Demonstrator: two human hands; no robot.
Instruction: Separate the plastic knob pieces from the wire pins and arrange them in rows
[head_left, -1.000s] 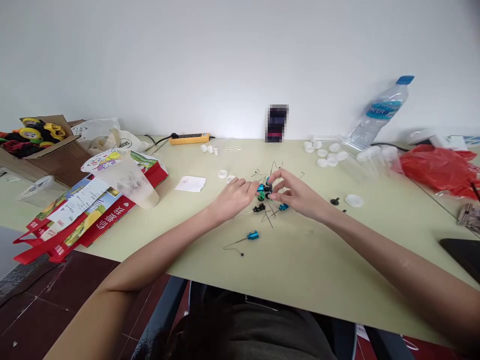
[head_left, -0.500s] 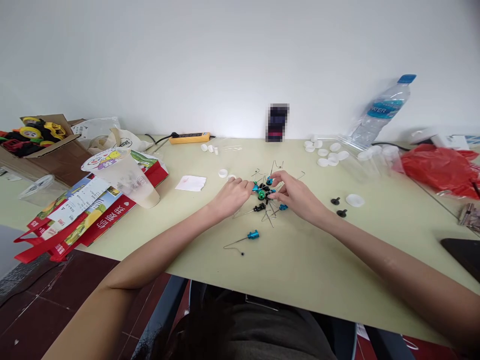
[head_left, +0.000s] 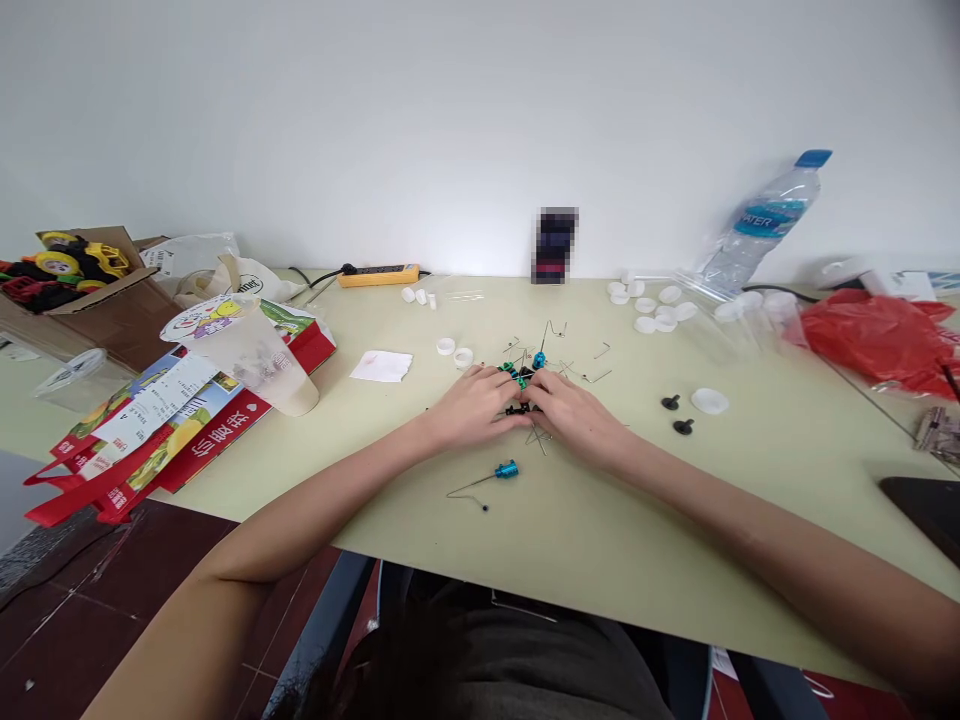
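A heap of small blue, green and black parts with bent metal wires lies at the middle of the table, among them a green part (head_left: 512,371) and a blue part (head_left: 540,360). From the left, my left hand (head_left: 476,405) curls round the heap, thumb low and fingers above, with black pieces between them. My right hand (head_left: 574,412) closes in from the other side, fingers bent down onto the parts and nearly meeting the left. Exactly which pieces each hand grips is hidden. Nearer me, one blue part with a bent wire (head_left: 507,469) lies apart.
White caps (head_left: 463,357) lie beyond my left hand, and more white caps (head_left: 666,318) at the back right. Two black pieces (head_left: 683,427) rest beside a white disc (head_left: 709,401). A drink cup (head_left: 274,375), cardboard box (head_left: 112,320), water bottle (head_left: 772,220) and red bag (head_left: 885,340) stand around.
Both hands have moved inward and down over the heap, nearly touching. My right hand has lowered from an open pinch shape, and more of the parts are covered.
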